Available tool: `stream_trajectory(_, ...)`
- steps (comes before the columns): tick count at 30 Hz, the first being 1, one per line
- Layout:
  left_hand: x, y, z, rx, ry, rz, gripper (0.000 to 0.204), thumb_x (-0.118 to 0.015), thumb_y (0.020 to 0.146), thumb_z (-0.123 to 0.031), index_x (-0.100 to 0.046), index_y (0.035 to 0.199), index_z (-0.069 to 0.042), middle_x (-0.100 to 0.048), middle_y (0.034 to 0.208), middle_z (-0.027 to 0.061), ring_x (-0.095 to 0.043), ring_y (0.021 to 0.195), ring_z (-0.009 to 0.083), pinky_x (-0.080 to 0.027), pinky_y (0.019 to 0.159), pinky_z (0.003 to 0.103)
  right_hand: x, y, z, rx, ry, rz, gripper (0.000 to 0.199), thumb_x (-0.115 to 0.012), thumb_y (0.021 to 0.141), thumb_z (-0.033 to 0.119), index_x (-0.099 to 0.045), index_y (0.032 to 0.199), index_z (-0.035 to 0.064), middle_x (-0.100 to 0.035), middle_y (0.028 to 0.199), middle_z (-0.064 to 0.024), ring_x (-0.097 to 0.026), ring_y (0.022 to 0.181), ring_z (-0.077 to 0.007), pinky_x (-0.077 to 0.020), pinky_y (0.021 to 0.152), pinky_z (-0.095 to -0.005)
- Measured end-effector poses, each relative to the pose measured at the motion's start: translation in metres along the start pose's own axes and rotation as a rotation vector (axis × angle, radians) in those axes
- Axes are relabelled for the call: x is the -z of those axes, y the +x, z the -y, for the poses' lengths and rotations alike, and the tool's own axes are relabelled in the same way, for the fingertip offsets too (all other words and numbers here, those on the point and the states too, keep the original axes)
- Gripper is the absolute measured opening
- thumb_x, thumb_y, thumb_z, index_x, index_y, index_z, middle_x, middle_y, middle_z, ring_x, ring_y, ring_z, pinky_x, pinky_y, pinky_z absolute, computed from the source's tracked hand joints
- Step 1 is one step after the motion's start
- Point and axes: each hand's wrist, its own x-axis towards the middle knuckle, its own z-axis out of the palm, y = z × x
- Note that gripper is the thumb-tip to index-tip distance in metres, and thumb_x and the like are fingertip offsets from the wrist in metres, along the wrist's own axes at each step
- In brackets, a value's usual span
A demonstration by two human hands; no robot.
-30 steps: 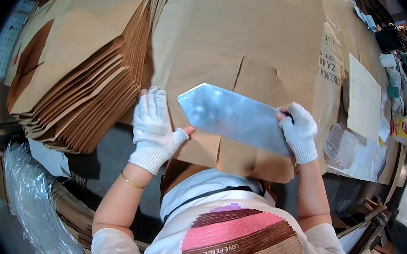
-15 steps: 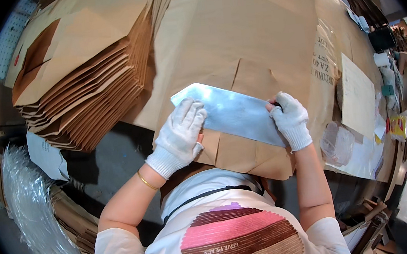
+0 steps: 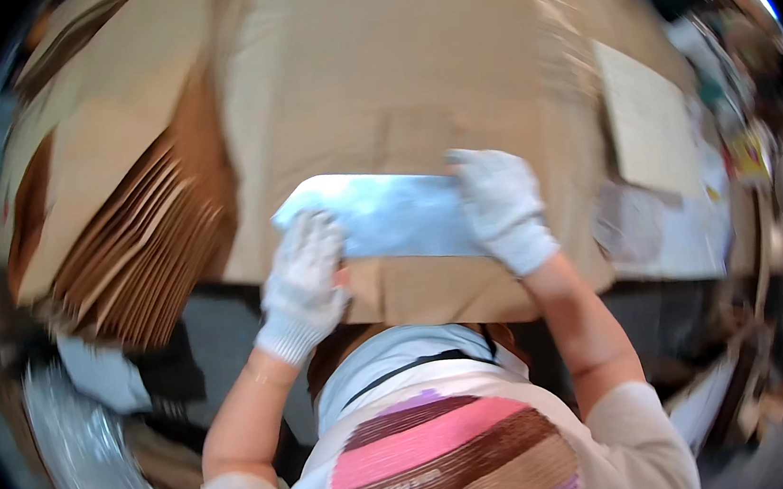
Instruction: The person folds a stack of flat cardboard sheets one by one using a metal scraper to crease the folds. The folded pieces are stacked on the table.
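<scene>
A flat, shiny silver-blue strip [image 3: 398,213] with a slanted left corner lies on brown cardboard [image 3: 393,72] in front of my body. White knit gloves cover both hands. My left hand [image 3: 306,263] rests over the strip's left end, its fingers stretched out flat and pointing up. Over the right end lies my right hand [image 3: 504,202], slightly blurred, with fingers extended up and to the left. That hand hides the strip's right edge. Whether the strip is metal or film I cannot tell.
A stack of folded brown cardboard [image 3: 138,238] stands to the left. Clear plastic strands [image 3: 100,466] hang at the lower left. On the right lie a pale paper sheet [image 3: 650,117] and crumpled clear plastic [image 3: 627,220]. More blurred clutter lines the far right.
My right hand has gone from gripping the strip's right edge to lying flatter over its right end, further left. The strip appears more level. The whole view has turned and blurred.
</scene>
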Motion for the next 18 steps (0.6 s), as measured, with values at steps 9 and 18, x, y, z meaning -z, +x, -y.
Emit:
stream_trajectory(9, -0.004, -0.001, -0.003, -0.044, 0.155, 0.083, 0.073, -0.066, 0.079, -0.019, -0.050, 0.150, -0.009, -0.045, 0.156, 0.0228, -0.035, 0.148, 0.0474, -0.035, 0.117, 0.055, 0.014, -0.016, 0.031, -0.018, 0.074, 0.297, 0.074, -0.077, 0.078, 0.050, -0.063, 0.135, 0.0054, -0.051, 0.150, -0.0131, -0.042, 0.144, -0.0321, -0.0257, 0.122, -0.0537)
stream_trajectory(18, 0.011, 0.007, -0.013, -0.022, 0.168, 0.123, 0.071, -0.069, 0.072, -0.012, -0.055, 0.141, -0.006, -0.049, 0.150, 0.0231, -0.039, 0.144, 0.0468, -0.037, 0.115, 0.052, 0.006, -0.022, 0.031, -0.016, 0.131, 0.179, 0.071, -0.080, 0.076, 0.047, -0.065, 0.132, 0.0061, -0.052, 0.151, -0.0136, -0.046, 0.141, -0.0335, -0.0305, 0.121, -0.0552)
